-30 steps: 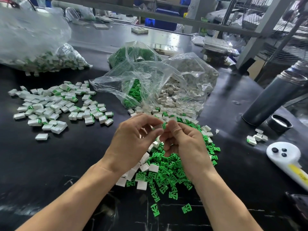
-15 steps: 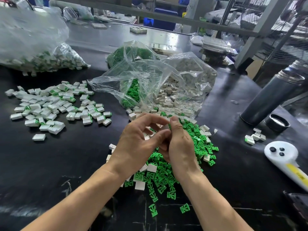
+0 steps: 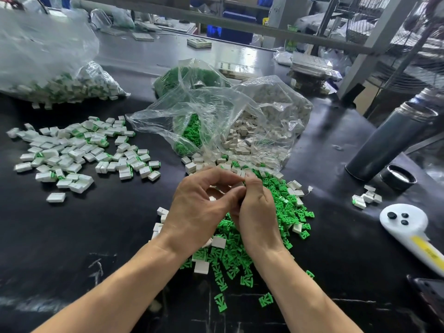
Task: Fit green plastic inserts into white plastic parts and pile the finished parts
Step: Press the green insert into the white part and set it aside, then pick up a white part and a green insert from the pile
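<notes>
Centre of the frame, over a black worktable: left hand and right hand pressed together, fingers of both curled inward around a small white plastic part, only a sliver of it visible between the fingertips; too hidden to tell its long axis or which way it points, or whether a green piece sits in it. Directly beneath and to the right of the hands, a loose heap of green inserts spilling toward the lower centre, lying flat at every angle with no shared direction, a few unfitted white shells mixed among them. Two stray green pieces near the bottom centre, one with its long axis running roughly up and down the frame, the other tilted toward the upper right. Left of centre, a flat spread of finished parts, white blocks with green showing at one end, long axes mostly running left to right or slightly slanted. Just above the hands, an open clear plastic bag holding green pieces on its left side and pale shells on its right. Upper left, a second bag full of white-and-green parts. At right, a dark flask leaning toward the upper right, its cap beside the base, a few white parts close by, and a white handheld controller below them.
</notes>
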`<state>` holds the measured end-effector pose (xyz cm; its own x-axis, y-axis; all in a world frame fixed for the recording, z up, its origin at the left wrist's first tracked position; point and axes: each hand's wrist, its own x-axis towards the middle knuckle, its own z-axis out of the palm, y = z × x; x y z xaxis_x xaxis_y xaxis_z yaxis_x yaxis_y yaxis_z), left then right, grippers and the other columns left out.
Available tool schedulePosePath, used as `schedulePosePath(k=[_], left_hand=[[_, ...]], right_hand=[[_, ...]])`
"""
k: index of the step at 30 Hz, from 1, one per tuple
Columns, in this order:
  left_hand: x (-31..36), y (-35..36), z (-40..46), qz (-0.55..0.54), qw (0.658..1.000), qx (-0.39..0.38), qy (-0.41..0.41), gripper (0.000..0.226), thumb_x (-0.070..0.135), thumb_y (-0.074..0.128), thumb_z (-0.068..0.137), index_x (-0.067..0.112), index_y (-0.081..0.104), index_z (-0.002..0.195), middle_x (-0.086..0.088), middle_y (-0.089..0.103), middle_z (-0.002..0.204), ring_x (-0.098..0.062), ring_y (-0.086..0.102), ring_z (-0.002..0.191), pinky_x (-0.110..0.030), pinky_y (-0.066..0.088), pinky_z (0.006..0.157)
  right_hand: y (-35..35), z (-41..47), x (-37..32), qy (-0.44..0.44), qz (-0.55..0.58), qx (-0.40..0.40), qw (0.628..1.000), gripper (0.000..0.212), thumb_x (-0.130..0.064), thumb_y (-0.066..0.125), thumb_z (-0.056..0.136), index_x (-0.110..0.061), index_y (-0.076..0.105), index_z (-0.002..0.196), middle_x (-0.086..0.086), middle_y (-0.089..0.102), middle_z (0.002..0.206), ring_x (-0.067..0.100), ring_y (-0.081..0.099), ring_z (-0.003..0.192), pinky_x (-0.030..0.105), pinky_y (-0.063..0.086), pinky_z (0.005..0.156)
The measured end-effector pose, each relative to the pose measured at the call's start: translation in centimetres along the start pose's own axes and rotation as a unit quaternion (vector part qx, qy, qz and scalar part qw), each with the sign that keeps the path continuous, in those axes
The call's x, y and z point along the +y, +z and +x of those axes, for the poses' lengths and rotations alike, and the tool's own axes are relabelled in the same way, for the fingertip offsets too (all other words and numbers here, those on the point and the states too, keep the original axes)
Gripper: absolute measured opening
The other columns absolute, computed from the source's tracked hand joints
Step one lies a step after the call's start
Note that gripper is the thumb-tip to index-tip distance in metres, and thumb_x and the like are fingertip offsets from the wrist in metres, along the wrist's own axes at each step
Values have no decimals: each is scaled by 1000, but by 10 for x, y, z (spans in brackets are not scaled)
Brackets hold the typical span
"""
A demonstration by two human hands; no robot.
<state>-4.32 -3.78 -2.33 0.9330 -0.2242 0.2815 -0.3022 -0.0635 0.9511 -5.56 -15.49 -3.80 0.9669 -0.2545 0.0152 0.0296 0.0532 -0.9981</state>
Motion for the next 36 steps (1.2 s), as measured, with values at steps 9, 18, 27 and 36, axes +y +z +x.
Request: schedulePosePath(k=[9,18,27,36], left_hand=[[0,0,-1,-44,999,4,16,16,5,81,83,12,81,97,2,74,105,-9,71,85,-21,56,71],[3,2,-7,10,997,16,70,20,6,81,85,15,81,102,6,73,104,-17,70,95,-36,58,83],[0,5,-6,23,999,15,37,16,13,81,86,21,77,99,8,74,99,-8,70,83,-16,53,72],[-3,5,-6,-6,1000,16,27,12,14,81,87,20,78,96,11,76,98,-8,72,81,-17,55,68]], right_hand=[[3,-7,-7,-36,21,-25,999,65,-44,29,109,-40,73,62,-18,56,48,-5,53,44,7,38,43],[2,-7,-4,-53,8,-29,998,60,-49,30,106,-38,70,63,-17,54,49,-4,53,48,11,41,50],[2,-2,0,-33,-8,18,999,47,-53,35,94,-38,80,94,0,80,99,18,75,102,49,56,99],[0,3,3,-30,1,23,999,52,-39,34,99,-15,80,97,6,80,103,23,75,106,48,55,101]])
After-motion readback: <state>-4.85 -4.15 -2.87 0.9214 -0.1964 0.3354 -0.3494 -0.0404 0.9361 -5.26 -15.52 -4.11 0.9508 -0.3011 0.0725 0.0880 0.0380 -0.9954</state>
